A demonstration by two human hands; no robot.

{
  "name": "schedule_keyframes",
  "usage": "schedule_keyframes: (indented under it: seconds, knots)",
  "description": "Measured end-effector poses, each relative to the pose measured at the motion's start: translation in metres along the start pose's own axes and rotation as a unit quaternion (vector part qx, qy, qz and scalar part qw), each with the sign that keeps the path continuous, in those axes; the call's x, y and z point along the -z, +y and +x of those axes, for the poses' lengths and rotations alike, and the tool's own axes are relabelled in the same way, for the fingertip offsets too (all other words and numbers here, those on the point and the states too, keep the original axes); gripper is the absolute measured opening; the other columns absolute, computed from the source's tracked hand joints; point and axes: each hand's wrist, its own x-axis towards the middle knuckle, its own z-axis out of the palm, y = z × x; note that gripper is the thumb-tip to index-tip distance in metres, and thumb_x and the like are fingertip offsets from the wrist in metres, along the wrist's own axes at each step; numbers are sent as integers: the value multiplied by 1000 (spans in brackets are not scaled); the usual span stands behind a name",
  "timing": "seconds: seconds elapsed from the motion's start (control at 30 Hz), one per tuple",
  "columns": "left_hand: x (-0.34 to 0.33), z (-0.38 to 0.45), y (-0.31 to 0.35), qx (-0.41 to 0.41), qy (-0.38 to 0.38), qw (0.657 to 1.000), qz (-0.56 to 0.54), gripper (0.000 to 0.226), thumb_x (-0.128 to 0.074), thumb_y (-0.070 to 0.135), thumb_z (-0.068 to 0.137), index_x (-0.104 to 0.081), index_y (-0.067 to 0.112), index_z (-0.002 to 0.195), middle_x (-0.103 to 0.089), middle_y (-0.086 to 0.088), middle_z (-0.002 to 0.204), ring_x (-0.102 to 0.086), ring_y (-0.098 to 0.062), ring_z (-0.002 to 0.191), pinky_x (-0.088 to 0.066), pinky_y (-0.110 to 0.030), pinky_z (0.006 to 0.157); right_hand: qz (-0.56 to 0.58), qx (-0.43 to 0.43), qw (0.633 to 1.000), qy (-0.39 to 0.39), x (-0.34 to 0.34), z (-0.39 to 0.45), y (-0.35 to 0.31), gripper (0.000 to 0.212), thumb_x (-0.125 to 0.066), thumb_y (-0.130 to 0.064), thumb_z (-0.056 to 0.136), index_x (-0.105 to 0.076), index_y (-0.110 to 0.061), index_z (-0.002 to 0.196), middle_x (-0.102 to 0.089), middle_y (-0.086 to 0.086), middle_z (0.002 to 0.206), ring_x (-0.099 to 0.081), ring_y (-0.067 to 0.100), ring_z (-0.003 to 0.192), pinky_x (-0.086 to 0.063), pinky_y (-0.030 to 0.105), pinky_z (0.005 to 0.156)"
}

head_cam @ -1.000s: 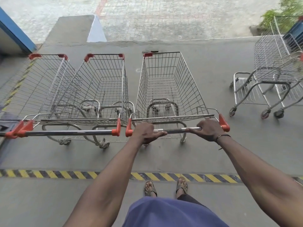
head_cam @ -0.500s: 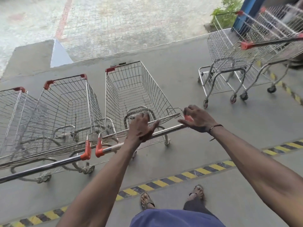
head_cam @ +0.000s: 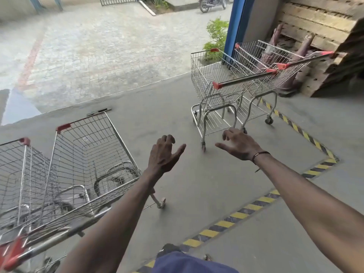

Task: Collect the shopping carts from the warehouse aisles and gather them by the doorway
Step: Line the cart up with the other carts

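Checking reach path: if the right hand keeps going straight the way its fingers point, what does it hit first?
Probably the nearer upright cart: the right hand is open, fingers aimed toward that cart's lower frame. Only bare floor shows between; depth is unclear.

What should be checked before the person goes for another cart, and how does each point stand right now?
1. Left hand free: ok, fingers relaxed, holding nothing.
2. Right hand free: ok, open above the floor.
3. Nearest parked cart lined up beside its neighbour: ok, side by side near the doorway edge.
4. Two carts on the right gathered: ok, they stand together by the blue post.
5. Parked carts stationary: cannot tell from one picture.
6. Floor between the cart groups free of obstacles: ok.
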Motion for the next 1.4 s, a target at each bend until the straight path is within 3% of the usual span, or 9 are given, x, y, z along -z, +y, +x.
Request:
schedule_keyframes:
  seconds: [0.3, 0.77, 0.93, 1.03, 1.2, 1.3, 1.4]
  knots:
    - [-73, 129, 95, -69, -16, 997, -19, 50, -53, 68, 98, -56, 20, 110, -58, 2, 108, -57, -25, 104, -46, -43, 82, 15, -57, 998, 38, 46, 45, 147, 61, -45, -92, 89, -53, -32, 92, -55, -8, 99, -59, 19, 89, -48, 38, 70]
    - [-176, 408, 190, -103, 4, 994, -21, 51, -46, 72, 99, -52, 22, 110, -55, 0, 109, -55, -26, 95, -43, -40, 74, 14, -60, 998, 18, 111, 233, 341, 61, -41, -92, 90, -51, -33, 98, -55, -7, 109, -58, 17, 95, -52, 37, 73]
    - [-207, 481, 204, -88, -11, 996, 2, 53, -44, 73, 98, -51, 21, 104, -55, -2, 102, -53, -25, 94, -44, -42, 78, 11, -58, 998, 8, 123, 295, 398, 69, -34, -99, 85, -51, -33, 97, -56, -5, 110, -59, 19, 94, -57, 42, 76]
    - [-228, 512, 208, -66, -34, 997, -1, 50, -48, 69, 100, -53, 20, 106, -55, 0, 104, -51, -23, 94, -43, -44, 83, 18, -58, 998, 0, 126, 333, 431, 65, -40, -95, 86, -53, -32, 97, -55, -5, 111, -59, 19, 95, -58, 43, 78]
    - [-274, 561, 214, -39, -124, 991, 15, 47, -49, 63, 105, -57, 17, 110, -57, -4, 112, -55, -25, 106, -29, -41, 89, 28, -51, 997, -59, 121, 400, 486, 69, -53, -85, 89, -58, -24, 121, -58, 1, 129, -64, 22, 106, -59, 44, 87]
    - [-300, 584, 217, 22, -162, 986, 19, 66, -40, 77, 97, -59, 15, 112, -59, -9, 114, -56, -31, 107, -43, -48, 95, 26, -44, 994, -101, 114, 432, 513, 75, -62, -74, 94, -58, -17, 142, -60, 6, 142, -60, 28, 126, -53, 48, 104]
    - [-318, 602, 222, 83, -163, 981, 64, 78, -32, 83, 91, -58, 14, 116, -60, -13, 120, -55, -36, 116, -48, -52, 97, 2, -26, 986, -165, 109, 459, 535, 81, -53, -84, 90, -61, -18, 137, -63, 6, 137, -58, 27, 125, -50, 48, 107]
